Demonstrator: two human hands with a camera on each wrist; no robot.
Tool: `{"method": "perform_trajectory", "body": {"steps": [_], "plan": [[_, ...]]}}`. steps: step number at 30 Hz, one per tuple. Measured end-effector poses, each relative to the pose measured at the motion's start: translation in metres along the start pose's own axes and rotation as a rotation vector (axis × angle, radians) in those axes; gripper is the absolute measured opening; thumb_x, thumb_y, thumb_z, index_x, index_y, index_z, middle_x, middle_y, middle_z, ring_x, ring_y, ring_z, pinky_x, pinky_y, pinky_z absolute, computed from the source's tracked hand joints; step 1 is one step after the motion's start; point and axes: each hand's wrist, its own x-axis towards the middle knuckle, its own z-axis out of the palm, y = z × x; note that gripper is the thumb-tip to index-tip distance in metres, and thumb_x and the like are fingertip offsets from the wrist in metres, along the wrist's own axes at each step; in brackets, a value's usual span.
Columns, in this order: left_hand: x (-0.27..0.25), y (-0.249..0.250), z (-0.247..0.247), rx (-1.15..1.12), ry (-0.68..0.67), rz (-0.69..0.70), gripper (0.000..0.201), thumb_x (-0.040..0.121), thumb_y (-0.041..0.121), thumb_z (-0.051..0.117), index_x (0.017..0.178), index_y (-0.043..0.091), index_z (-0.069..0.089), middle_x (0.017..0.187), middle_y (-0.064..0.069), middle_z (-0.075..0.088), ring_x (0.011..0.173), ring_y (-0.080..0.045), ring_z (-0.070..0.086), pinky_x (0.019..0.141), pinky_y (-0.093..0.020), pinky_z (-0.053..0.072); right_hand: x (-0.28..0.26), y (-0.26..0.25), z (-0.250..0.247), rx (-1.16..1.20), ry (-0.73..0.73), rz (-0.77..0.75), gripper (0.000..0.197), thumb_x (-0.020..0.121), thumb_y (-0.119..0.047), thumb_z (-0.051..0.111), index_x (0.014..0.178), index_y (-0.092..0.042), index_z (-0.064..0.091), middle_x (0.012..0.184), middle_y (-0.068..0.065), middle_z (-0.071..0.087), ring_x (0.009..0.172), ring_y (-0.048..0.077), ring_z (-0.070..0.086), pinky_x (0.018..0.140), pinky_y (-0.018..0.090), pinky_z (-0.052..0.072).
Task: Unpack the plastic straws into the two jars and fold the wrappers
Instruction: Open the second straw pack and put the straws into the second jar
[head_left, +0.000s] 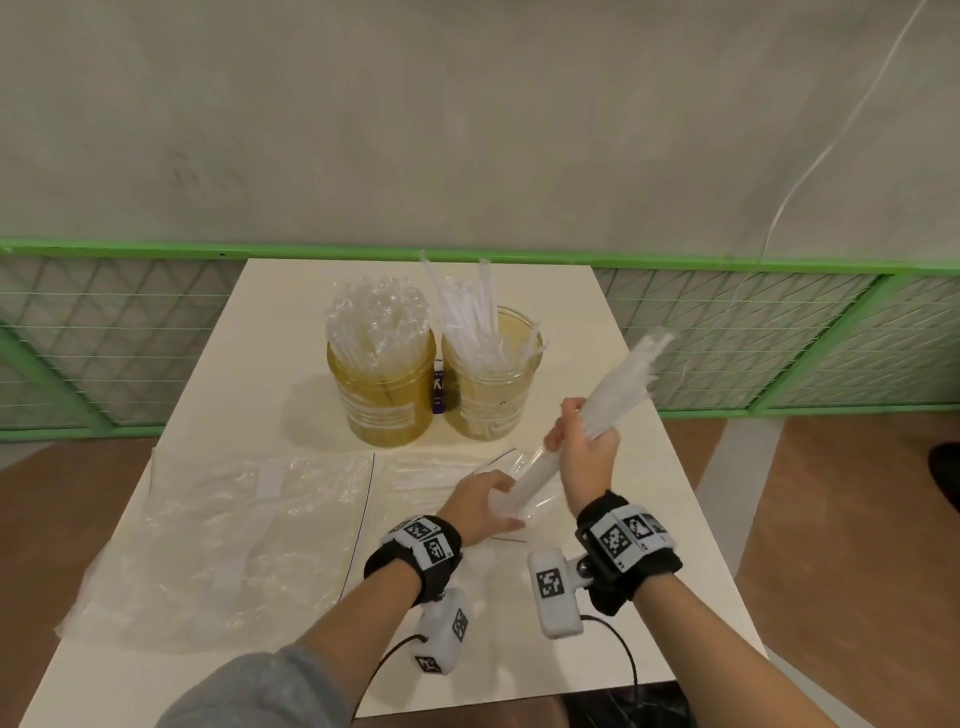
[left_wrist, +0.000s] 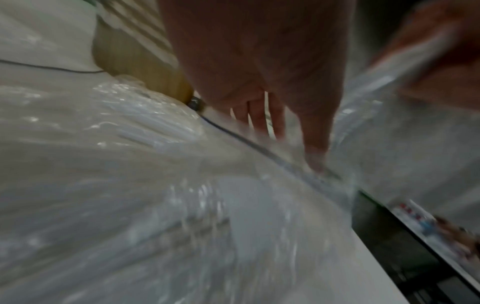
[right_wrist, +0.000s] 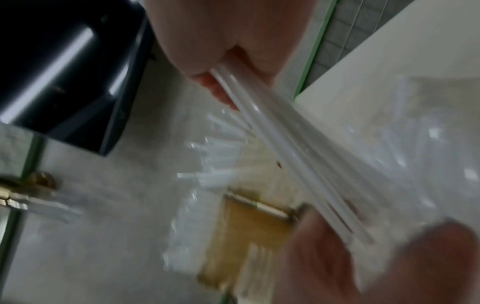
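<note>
A table (head_left: 291, 291) runs away from the viewer toward a wall. Two jars stand side by side on its far half: the left jar (head_left: 384, 400) packed with straws, the right jar (head_left: 488, 400) holding fewer. A small item (head_left: 439, 389) is wedged between and behind them. In front of the left jar an empty wrapper (head_left: 208, 540) lies flat. To its right, near the front edge, a second wrapper (head_left: 441, 483) lies under the left hand (head_left: 480, 501). Above and right of that, the right hand (head_left: 587, 441) holds a straw bundle (head_left: 618, 395) slanting up to the right.

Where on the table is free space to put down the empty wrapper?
Free: the right strip of the table, beside the right jar, and the far edge behind the jars. Crowded: the near left, under a crumpled wrapper.
</note>
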Motion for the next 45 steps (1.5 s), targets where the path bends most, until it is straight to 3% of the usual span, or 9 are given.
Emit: {"method": "perform_trajectory", "body": {"steps": [8,14,20,25,28,31,34,38,45], "plan": [[-0.001,0.004,-0.036,-0.59,0.291,-0.101,0.026,0.092,0.005,0.045,0.111,0.009,0.062,0.11,-0.011,0.066,0.11,-0.024,0.058,0.101,-0.034,0.044,0.022,-0.06,-0.005,0.355,0.133,-0.125,0.021,0.094,-0.005,0.049,0.075,-0.015,0.05,0.047,-0.004,0.047,0.039,0.01,0.039,0.045,0.023,0.041],[-0.004,0.046,-0.054,-1.347,-0.14,-0.328,0.063,0.097,0.052,0.021,0.12,-0.001,0.047,0.121,-0.023,0.055,0.103,-0.034,0.058,0.089,-0.039,0.046,-0.007,-0.058,0.03,0.317,-0.028,-0.134,0.027,0.092,0.0,0.05,0.069,-0.013,0.047,0.047,-0.001,0.047,0.038,0.013,0.039,0.045,0.025,0.038],[-0.009,0.055,-0.057,-1.325,-0.203,-0.382,0.071,0.097,0.052,0.019,0.124,-0.005,0.052,0.087,-0.021,0.071,0.091,-0.034,0.061,0.089,-0.043,0.046,-0.026,-0.043,0.039,0.118,-0.122,-0.154,0.035,0.085,0.0,0.061,0.056,-0.017,0.051,0.047,-0.001,0.052,0.046,0.015,0.05,0.054,0.027,0.047],[-0.009,0.056,-0.063,-1.138,-0.33,-0.313,0.045,0.095,0.042,0.035,0.105,0.01,0.064,0.093,-0.012,0.068,0.088,-0.028,0.064,0.085,-0.045,0.05,-0.035,-0.029,0.037,0.022,-0.2,-0.162,0.028,0.087,0.003,0.058,0.065,-0.013,0.051,0.048,-0.002,0.052,0.048,0.01,0.053,0.056,0.02,0.049],[-0.01,0.055,-0.059,-1.029,-0.38,-0.359,0.04,0.096,0.043,0.035,0.095,0.015,0.063,0.074,-0.004,0.065,0.067,-0.017,0.062,0.06,-0.028,0.054,-0.032,-0.026,0.036,-0.014,-0.231,-0.155,0.028,0.088,0.0,0.058,0.065,-0.015,0.052,0.052,0.003,0.053,0.053,0.014,0.053,0.062,0.027,0.05],[-0.004,0.047,-0.056,-1.054,-0.261,-0.373,0.025,0.097,0.037,0.04,0.094,0.018,0.055,0.059,0.001,0.049,0.038,-0.004,0.037,0.029,-0.012,0.028,-0.032,-0.02,0.033,-0.083,-0.28,-0.148,0.023,0.084,-0.002,0.064,0.068,-0.016,0.056,0.062,0.001,0.061,0.063,0.013,0.06,0.065,0.027,0.05],[-0.003,0.039,-0.058,-1.019,-0.137,-0.379,0.018,0.096,0.025,0.044,0.086,0.012,0.05,0.061,-0.002,0.043,0.035,-0.003,0.034,0.028,-0.012,0.022,-0.03,-0.017,0.024,-0.075,-0.294,-0.173,0.004,0.076,-0.014,0.069,0.077,-0.013,0.065,0.08,-0.006,0.068,0.078,0.006,0.064,0.071,0.019,0.049],[-0.007,0.034,-0.056,-0.942,-0.018,-0.388,0.022,0.096,0.022,0.044,0.082,0.006,0.05,0.06,-0.005,0.043,0.034,-0.004,0.034,0.032,-0.012,0.02,-0.027,-0.012,0.019,0.064,-0.206,-0.068,0.027,0.069,-0.026,0.066,0.09,-0.008,0.067,0.077,-0.005,0.065,0.074,0.007,0.061,0.063,0.018,0.047],[-0.014,0.026,-0.045,-1.049,-0.052,-0.498,0.028,0.096,0.016,0.033,0.089,-0.003,0.054,0.066,-0.008,0.052,0.045,-0.011,0.045,0.036,-0.015,0.038,-0.025,-0.015,0.022,-0.127,-0.3,-0.067,0.019,0.062,-0.024,0.063,0.062,-0.005,0.061,0.061,-0.01,0.056,0.057,0.0,0.052,0.051,0.013,0.038]]}}
